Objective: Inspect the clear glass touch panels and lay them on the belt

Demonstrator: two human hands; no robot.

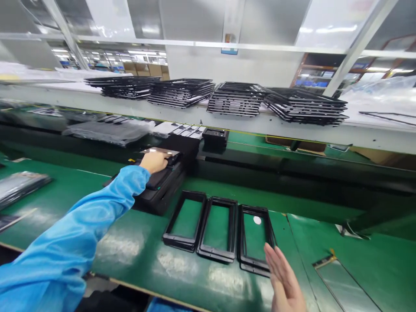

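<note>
My left hand [154,162], in a blue sleeve, is closed at the edge of a thin glossy panel [169,152]. The panel lies over a black foam-like block [159,195]; the fingertips are partly hidden. A small yellow tab [131,160] shows left of the hand. My right hand [285,279] holds nothing, its fingers stretched out, beside the front right corner of a rectangular black frame stack [242,234]. To the left stand two more small stacks of black frames, a middle one [233,229] and a left one [172,225].
Several tall stacks of black frames [235,99] rest on the white shelf [182,112] above the green bench [136,242]. A clear panel with a dark border [347,281] lies at right. Plastic-wrapped sheets [22,186] lie at left. A small black tray [215,136] is under the shelf.
</note>
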